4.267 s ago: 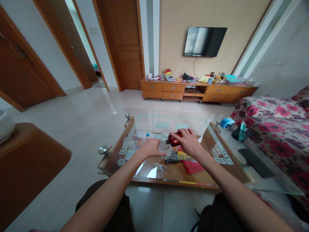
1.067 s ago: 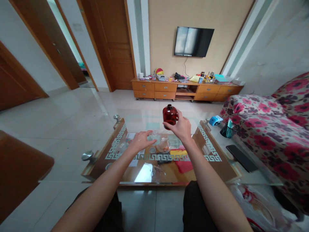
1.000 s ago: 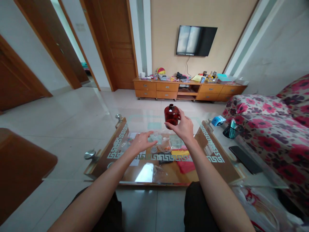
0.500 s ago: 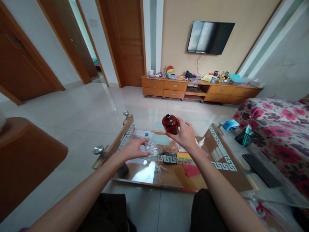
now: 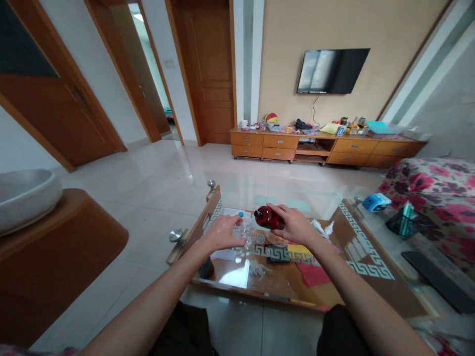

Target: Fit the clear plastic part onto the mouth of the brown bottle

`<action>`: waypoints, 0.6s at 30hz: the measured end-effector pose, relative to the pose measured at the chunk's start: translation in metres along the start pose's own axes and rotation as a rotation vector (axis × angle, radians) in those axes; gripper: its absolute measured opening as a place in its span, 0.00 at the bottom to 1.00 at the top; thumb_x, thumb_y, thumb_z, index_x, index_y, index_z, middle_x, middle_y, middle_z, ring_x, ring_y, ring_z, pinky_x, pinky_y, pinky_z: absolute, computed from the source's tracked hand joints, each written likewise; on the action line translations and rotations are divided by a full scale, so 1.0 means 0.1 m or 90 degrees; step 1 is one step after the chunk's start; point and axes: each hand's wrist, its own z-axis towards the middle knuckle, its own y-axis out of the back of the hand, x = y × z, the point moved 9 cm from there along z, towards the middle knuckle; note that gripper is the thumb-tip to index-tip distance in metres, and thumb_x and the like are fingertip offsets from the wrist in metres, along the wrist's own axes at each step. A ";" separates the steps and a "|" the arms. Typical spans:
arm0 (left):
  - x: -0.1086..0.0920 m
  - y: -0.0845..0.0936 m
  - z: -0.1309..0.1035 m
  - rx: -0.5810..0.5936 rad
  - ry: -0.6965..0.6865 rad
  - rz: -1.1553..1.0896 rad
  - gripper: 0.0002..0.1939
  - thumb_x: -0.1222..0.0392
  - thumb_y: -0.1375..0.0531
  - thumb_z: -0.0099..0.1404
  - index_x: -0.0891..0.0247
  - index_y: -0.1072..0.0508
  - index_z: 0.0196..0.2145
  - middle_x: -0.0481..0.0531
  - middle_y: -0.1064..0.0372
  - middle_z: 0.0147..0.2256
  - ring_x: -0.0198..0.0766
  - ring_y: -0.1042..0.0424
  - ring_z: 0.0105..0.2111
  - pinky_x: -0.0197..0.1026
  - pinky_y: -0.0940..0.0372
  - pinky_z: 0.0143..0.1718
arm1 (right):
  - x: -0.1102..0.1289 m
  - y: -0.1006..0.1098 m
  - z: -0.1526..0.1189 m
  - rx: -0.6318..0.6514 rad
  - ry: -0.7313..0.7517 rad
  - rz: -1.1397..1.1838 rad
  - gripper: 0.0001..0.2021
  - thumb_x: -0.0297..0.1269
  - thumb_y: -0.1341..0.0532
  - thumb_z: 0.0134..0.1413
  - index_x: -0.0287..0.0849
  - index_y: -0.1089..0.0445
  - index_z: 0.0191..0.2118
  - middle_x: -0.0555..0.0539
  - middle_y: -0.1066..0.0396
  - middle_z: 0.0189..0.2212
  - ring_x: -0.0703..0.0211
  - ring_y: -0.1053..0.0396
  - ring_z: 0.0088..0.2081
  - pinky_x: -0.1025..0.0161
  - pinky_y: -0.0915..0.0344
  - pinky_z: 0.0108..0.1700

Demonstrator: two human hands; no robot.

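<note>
My right hand [image 5: 293,225] grips a dark reddish-brown bottle [image 5: 270,218] from its right side. The bottle is uncapped and tipped nearly level, its mouth pointing left above the glass coffee table [image 5: 274,291]. Lower and to the left, my left hand [image 5: 224,232] has its thumb and fingers around a clear plastic bottle [image 5: 248,231], whose outline is hard to make out against the glass. A small blue cap [image 5: 241,214] shows just beyond the left fingertips. Whether any liquid leaves the brown bottle cannot be seen.
Crumpled clear plastic [image 5: 258,269], a dark flat box [image 5: 278,253], red paper [image 5: 313,273] and white tissue [image 5: 328,228] show on or beneath the glass. At right are a pen holder [image 5: 406,222], a blue pack [image 5: 375,202] and a black phone-like slab [image 5: 438,279].
The brown bottle has tipped over from a more upright tilt, its mouth swinging down to the left. My left hand stays by the clear bottle. The whole view has shifted somewhat left and up.
</note>
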 end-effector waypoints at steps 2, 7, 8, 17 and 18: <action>0.05 0.03 -0.02 -0.003 0.019 -0.005 0.29 0.39 0.31 0.57 0.56 0.26 0.51 0.54 0.21 0.44 0.53 0.22 0.45 0.50 0.32 0.48 | 0.01 -0.05 0.00 0.009 0.005 -0.019 0.49 0.42 0.29 0.54 0.56 0.52 0.77 0.40 0.29 0.60 0.40 0.26 0.53 0.46 0.33 0.56; 0.11 0.10 -0.07 -0.006 0.040 -0.023 0.31 0.36 0.32 0.57 0.56 0.26 0.53 0.55 0.20 0.44 0.52 0.22 0.45 0.49 0.31 0.46 | 0.08 -0.10 0.01 0.009 0.028 -0.034 0.46 0.39 0.30 0.54 0.54 0.49 0.75 0.42 0.28 0.61 0.41 0.29 0.57 0.43 0.36 0.60; 0.11 0.10 -0.07 -0.006 0.037 -0.026 0.32 0.36 0.32 0.57 0.56 0.26 0.54 0.55 0.21 0.45 0.52 0.22 0.45 0.49 0.31 0.46 | 0.09 -0.09 0.01 0.006 0.032 -0.035 0.45 0.38 0.30 0.54 0.55 0.47 0.74 0.42 0.28 0.61 0.42 0.29 0.58 0.43 0.36 0.61; 0.10 -0.12 -0.05 -0.001 0.055 -0.108 0.32 0.39 0.32 0.59 0.57 0.28 0.55 0.55 0.21 0.42 0.49 0.21 0.42 0.47 0.30 0.45 | -0.08 -0.10 -0.05 -0.003 0.025 -0.081 0.45 0.35 0.32 0.53 0.54 0.47 0.75 0.41 0.31 0.63 0.42 0.31 0.60 0.43 0.38 0.63; 0.09 -0.13 -0.05 0.000 0.056 -0.105 0.32 0.38 0.32 0.59 0.57 0.28 0.56 0.55 0.21 0.42 0.50 0.21 0.42 0.47 0.30 0.45 | -0.09 -0.11 -0.04 -0.003 0.024 -0.083 0.46 0.35 0.32 0.53 0.54 0.49 0.75 0.40 0.30 0.63 0.42 0.31 0.60 0.43 0.38 0.63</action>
